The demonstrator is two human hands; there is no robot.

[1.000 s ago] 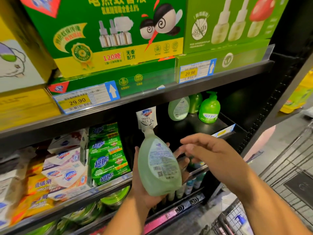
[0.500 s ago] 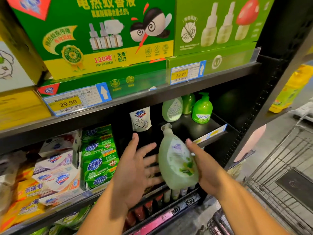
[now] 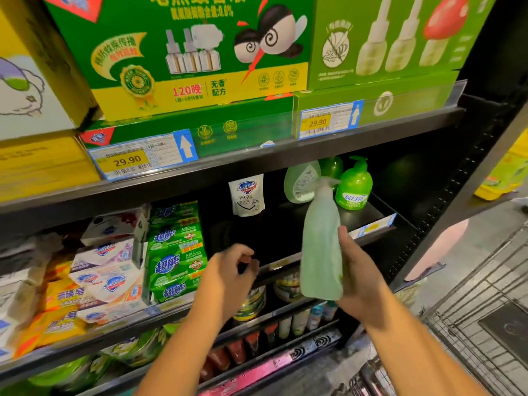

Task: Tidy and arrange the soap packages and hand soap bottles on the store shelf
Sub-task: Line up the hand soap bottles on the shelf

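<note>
Right hand (image 3: 360, 277) grips the pale green soap bottle (image 3: 321, 252) upright against its palm; left hand (image 3: 230, 277) curled, empty.

Four plastic pump bottles of hand soap are in sight: one held pale green bottle (image 3: 321, 252), one shelved pale green bottle (image 3: 300, 181), one dark green bottle (image 3: 331, 167) and one bright green bottle (image 3: 354, 190). There is one white refill pouch (image 3: 247, 195), and there are two yellow price labels (image 3: 128, 161) (image 3: 317, 122) and two large green cardboard boxes (image 3: 183, 52) (image 3: 385, 44).
</note>
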